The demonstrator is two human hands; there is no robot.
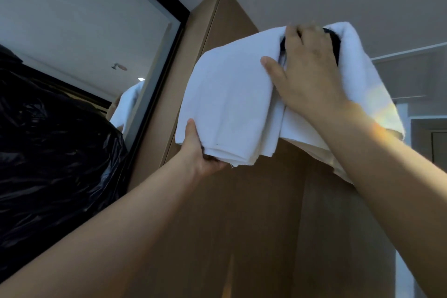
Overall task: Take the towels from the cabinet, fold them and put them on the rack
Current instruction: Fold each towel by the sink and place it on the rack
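- At far left, a crumpled black plastic bag (55,143), with a black-framed mirror (96,31) just behind it reflecting a patch of white cloth.
- Next along, the brown cabinet (217,213), seen from below and rising to the ceiling.
- Left hand (200,152) at the lower left corner of the folded white towel (232,94): thumb on the front face, fingers (215,164) tucked beneath, pinching the stacked layers together.
- Towel held high overhead in front of the cabinet, folded in several layers, upper part bunched over something.
- Right hand (309,72) laid on the towel's upper middle, thumb spread wide; fingertips blurred beside a dark piece (335,41) showing through the fold, so cannot tell whether curled round it or only pressing.
- Judged step: folding done for this towel, placing now in hand, probably onto the rack if the dark piece belongs to it; not certain.
- Next move calls for settling the towel squarely, keeping the layers aligned at the pinched corner, then letting go on both sides without dragging the fold loose.
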